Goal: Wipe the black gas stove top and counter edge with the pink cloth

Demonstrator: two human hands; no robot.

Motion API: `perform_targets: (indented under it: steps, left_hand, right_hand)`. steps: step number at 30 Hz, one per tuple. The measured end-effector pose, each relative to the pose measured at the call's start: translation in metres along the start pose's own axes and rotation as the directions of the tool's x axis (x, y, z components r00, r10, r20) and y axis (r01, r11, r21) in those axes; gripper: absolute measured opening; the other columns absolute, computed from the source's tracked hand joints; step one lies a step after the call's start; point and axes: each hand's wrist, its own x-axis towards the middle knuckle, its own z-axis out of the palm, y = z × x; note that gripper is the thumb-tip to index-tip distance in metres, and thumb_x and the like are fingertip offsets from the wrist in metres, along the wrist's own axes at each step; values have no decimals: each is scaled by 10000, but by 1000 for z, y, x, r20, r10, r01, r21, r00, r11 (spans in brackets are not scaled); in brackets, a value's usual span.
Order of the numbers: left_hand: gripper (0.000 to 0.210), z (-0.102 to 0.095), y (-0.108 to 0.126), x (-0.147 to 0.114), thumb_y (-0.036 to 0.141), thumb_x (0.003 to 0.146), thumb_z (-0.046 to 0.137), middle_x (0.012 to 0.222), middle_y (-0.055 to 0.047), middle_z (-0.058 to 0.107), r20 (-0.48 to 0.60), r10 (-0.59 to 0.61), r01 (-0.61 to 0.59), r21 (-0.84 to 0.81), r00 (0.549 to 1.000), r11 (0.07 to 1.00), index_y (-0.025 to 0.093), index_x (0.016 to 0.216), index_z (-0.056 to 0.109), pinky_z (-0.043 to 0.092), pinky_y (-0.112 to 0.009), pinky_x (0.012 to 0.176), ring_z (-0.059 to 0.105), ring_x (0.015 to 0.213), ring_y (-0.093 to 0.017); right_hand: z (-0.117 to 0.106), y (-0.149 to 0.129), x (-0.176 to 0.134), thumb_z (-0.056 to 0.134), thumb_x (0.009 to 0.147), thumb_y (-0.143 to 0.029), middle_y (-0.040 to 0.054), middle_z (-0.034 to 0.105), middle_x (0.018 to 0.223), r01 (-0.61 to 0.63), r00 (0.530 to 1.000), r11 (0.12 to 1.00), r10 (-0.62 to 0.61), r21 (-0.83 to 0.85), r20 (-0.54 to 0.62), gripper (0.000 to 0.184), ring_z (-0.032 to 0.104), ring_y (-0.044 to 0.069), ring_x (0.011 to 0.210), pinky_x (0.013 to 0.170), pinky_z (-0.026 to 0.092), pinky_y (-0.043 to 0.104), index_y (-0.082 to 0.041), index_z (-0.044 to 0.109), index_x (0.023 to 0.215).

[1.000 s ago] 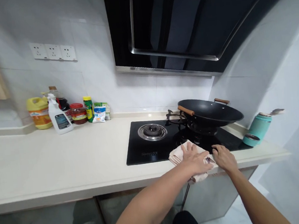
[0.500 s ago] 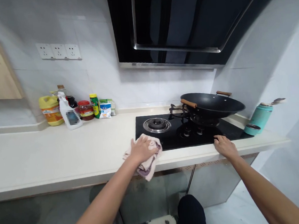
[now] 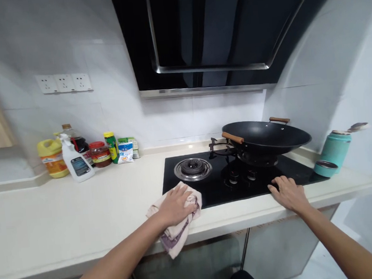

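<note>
White wall (image 3: 171, 119) backs cream counter (image 3: 122, 193); left fingers (image 3: 180, 193) spread over cloth (image 3: 178, 238), right fingers (image 3: 286, 183) unclenched.

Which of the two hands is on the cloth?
The left hand, lying on the pink-and-purple cloth by the stove's near left corner. The right hand has no cloth; it rests at the front edge, near the wok.

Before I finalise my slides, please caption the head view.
Left hand on a cloth at the near-left corner of the cooktop, right hand at its front edge.

L fingers (image 3: 179, 192) flat, R fingers (image 3: 283, 182) bent
</note>
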Motion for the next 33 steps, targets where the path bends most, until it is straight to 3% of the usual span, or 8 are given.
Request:
perform_targets:
  steps: [4, 8, 15, 20, 23, 26, 29, 33]
  left_hand:
    - [718, 4, 38, 63, 647, 956, 372, 1687, -53, 268, 73, 132, -127, -70, 989, 989, 240, 1546, 415, 158, -431, 1273, 177, 1569, -272]
    - [641, 10, 67, 136, 528, 978, 356, 1659, -60, 346, 24, 151, -149, -61, 988, 987, 226, 1540, 407, 217, -396, 1255, 283, 1534, -253]
    - [564, 21, 81, 237, 507, 965, 368, 1562, -82, 490, -42, 142, -142, -2, 989, 990, 245, 1448, 495, 309, -414, 1196, 403, 1454, -269]
    - [687, 29, 90, 288, 617, 924, 376, 1657, -81, 343, -38, 26, -26, 4, 999, 1000, 259, 1507, 443, 238, -445, 1224, 265, 1531, -313]
    - [802, 30, 93, 311, 648, 901, 361, 1690, -160, 225, -54, -151, 151, -1, 987, 989, 199, 1565, 358, 171, -602, 1210, 170, 1543, -431]
    - [822, 26, 93, 322, 643, 902, 339, 1664, -226, 253, -69, -251, 252, 2, 965, 968, 155, 1563, 351, 161, -688, 1168, 206, 1516, -488]
    - [810, 25, 91, 318, 648, 912, 328, 1650, -232, 287, -66, -210, 211, 12, 976, 977, 144, 1543, 386, 194, -625, 1186, 243, 1515, -454]
    - [742, 26, 91, 293, 602, 949, 328, 1659, -203, 285, -51, -47, 48, 21, 998, 999, 134, 1517, 426, 194, -503, 1224, 219, 1543, -366]
  right_hand:
    - [0, -5, -3, 358, 992, -465, 99, 607, 1175, 15, 1000, 1000, -15, 3, -22, 378, 536, 293, 1112, 894, 445, 481, -219, 625, 1096]
    - [-3, -8, -5, 381, 994, -442, 97, 607, 1165, 28, 998, 1000, -29, -11, -53, 343, 541, 284, 1098, 877, 434, 438, -221, 621, 1102]
    - [-3, -8, -3, 371, 990, -456, 91, 613, 1152, 18, 998, 998, -14, 62, -62, 344, 545, 278, 1072, 884, 408, 450, -233, 618, 1080]
    - [-2, -4, -1, 357, 980, -480, 94, 611, 1172, 6, 999, 994, -2, 106, -40, 364, 539, 289, 1090, 881, 399, 463, -241, 612, 1081]
    - [-1, -1, 0, 360, 976, -491, 89, 613, 1174, 0, 999, 992, 5, 123, -41, 368, 541, 294, 1099, 879, 400, 464, -249, 614, 1087]
    - [-1, 0, 1, 373, 971, -504, 87, 619, 1171, 0, 999, 991, 6, 136, -43, 365, 545, 297, 1096, 866, 408, 447, -261, 619, 1088]
    - [-2, 0, 1, 387, 966, -515, 88, 624, 1167, -15, 999, 990, 22, 142, -45, 360, 549, 298, 1095, 877, 412, 444, -269, 622, 1083]
    - [-5, -1, 2, 377, 967, -518, 102, 617, 1187, -37, 999, 991, 41, 130, -32, 384, 541, 306, 1114, 894, 416, 463, -254, 616, 1112]
